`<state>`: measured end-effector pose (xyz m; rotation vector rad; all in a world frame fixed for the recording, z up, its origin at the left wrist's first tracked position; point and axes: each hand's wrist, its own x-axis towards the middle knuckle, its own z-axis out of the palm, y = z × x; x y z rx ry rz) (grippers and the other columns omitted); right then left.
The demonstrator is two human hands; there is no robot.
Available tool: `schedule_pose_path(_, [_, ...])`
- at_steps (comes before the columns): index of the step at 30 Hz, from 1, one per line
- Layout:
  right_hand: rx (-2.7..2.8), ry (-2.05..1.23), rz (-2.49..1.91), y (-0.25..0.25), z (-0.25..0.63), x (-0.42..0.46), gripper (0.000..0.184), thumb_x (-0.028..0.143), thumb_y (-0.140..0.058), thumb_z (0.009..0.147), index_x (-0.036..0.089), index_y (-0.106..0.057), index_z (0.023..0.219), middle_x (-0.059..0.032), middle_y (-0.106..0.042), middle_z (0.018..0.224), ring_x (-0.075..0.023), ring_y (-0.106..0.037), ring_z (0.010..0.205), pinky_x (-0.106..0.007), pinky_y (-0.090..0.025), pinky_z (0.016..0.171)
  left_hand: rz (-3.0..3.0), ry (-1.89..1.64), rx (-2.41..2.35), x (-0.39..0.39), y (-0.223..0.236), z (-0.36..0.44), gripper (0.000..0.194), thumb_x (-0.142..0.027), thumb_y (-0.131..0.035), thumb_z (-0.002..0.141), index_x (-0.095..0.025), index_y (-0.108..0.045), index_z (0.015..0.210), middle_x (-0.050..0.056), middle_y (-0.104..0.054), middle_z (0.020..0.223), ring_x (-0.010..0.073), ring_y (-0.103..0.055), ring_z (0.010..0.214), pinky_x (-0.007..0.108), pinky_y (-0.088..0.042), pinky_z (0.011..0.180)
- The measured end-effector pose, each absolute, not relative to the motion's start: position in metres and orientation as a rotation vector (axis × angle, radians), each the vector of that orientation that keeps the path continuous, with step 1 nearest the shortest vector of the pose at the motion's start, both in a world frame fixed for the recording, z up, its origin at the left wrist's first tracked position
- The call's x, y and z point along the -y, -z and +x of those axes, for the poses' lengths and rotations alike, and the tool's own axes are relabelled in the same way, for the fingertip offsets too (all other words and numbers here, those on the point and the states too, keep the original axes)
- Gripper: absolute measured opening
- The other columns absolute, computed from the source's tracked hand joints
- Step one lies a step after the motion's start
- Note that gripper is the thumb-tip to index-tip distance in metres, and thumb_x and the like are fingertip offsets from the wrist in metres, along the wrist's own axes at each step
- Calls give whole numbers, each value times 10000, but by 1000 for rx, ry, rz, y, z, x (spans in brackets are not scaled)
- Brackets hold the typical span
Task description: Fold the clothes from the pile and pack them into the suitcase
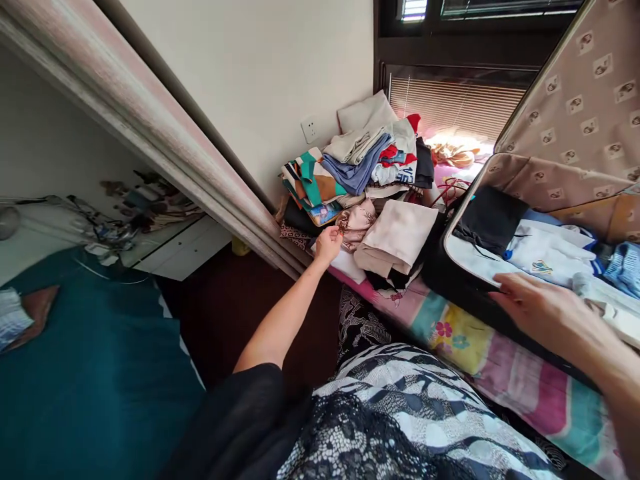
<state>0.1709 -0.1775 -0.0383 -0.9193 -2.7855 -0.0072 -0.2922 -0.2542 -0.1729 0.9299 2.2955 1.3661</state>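
Pink cloth (359,219) is pinched in the grip of my left hand (328,245), beside folded clothes (401,230); my right hand (537,303), loosely open, hovers by the suitcase (457,272).

I count two hands of my own, one left hand (329,245) and one right hand (537,303). At the right I see one suitcase (463,283), holding at least one black garment (487,215) and one white shirt (547,247); the rest overlaps too much for me to count. Farther left I find two piles, one tall pile (353,167) and one low pile (400,230), plus one pink bundle (359,223). I also count one outlet (309,129), one curtain (165,113) and one desk (175,250).
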Motion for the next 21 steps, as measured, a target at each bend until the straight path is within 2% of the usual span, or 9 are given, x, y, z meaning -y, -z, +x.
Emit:
schedule_pose_path(3, [2830,-245,-822,69,122,188,267,320,-544,1048,184,-760,1124,-130,-806,1084,-247,-777,818,-330,-596,721,1197,-1363,-2138,241,193,-268,289,-220,-703,948,-149,-750,1224,175,-758,1268,266,-772,1102,413,-625,1039])
schedule_pose_path(6, [2867,-449,-832,90,95,194,240,318,-553,1044,206,-758,1099,-113,-797,1056,-233,-766,849,-311,-573,749,1472,-1102,-1973,224,193,-236,465,-317,-740,966,-111,-707,1381,223,-703,1409,324,-708,1312,455,-557,1165])
schedule_pose_path(8, [2894,-554,-855,100,93,197,239,322,-556,1044,207,-755,1109,-108,-793,1051,-231,-765,870,-305,-559,759,1607,-896,-1972,219,188,-215,708,-432,-826,915,-126,-630,1523,246,-588,1583,385,-576,1491,524,-460,1264])
schedule_pose_path(11, [2907,-659,-943,110,101,201,248,327,-541,1041,202,-749,1092,-104,-789,1021,-227,-754,839,-308,-537,748,1779,-663,-2003,222,182,-190,1161,-584,-965,739,-244,-435,1714,204,-309,1809,486,-287,1666,663,-291,1335])
schedule_pose_path(13, [2886,-739,-994,115,107,204,250,332,-538,1035,199,-745,1079,-103,-786,1000,-224,-742,812,-310,-526,740,1802,-581,-2022,225,182,-183,1296,-572,-995,697,-298,-322,1771,167,-207,1855,520,-183,1692,713,-249,1332])
schedule_pose_path(16, [2845,-862,-1018,121,113,208,239,338,-549,1014,194,-736,1054,-101,-778,966,-228,-733,802,-314,-516,738,1746,-600,-2031,225,187,-189,1227,-483,-950,772,-307,-281,1785,141,-284,1837,465,-254,1689,662,-292,1340])
schedule_pose_path(21, [2808,-977,-1033,130,115,212,237,334,-553,992,186,-737,1020,-102,-775,935,-234,-723,795,-320,-508,740,1809,-751,-1906,215,196,-213,955,-264,-845,815,-308,-472,1693,99,-499,1731,339,-463,1607,535,-373,1334])
